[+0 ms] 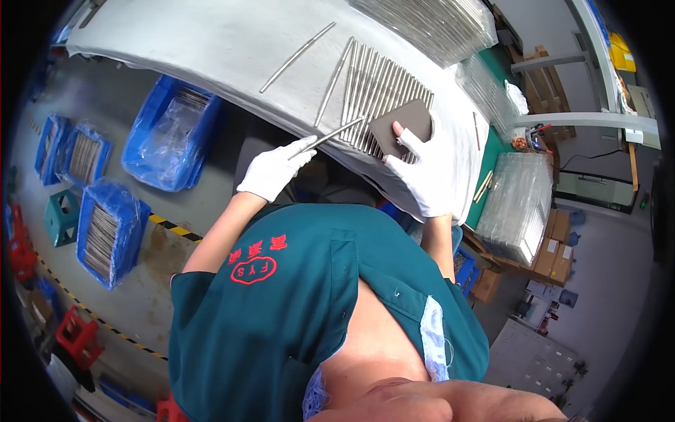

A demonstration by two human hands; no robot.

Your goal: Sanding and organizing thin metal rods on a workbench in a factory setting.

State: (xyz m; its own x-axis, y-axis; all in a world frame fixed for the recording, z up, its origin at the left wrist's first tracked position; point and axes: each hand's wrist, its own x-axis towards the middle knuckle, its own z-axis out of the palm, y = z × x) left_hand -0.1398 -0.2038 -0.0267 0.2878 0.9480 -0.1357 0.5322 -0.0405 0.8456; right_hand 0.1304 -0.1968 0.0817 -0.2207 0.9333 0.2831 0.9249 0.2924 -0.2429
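My left hand (pixel 273 171), in a white glove, pinches one end of a thin metal rod (pixel 336 133). The rod slants up to the right, its far end close to a flat grey-brown block (pixel 407 125). My right hand (pixel 425 177) holds that block by its near right side; bare fingertips stick out of this white glove. Under and beside the block, a row of shiny metal rods (pixel 374 84) lies side by side on the white-covered table (pixel 211 42). Apart from the row, to its left, lies a single rod (pixel 298 58).
Clear plastic trays (pixel 439 28) are stacked at the table's far side, and a wrapped stack (pixel 517 204) stands at the right. Blue crates (pixel 169 133) with rods sit on the floor at left, near a green stool (pixel 62 217). Cardboard boxes (pixel 555 257) stand at right.
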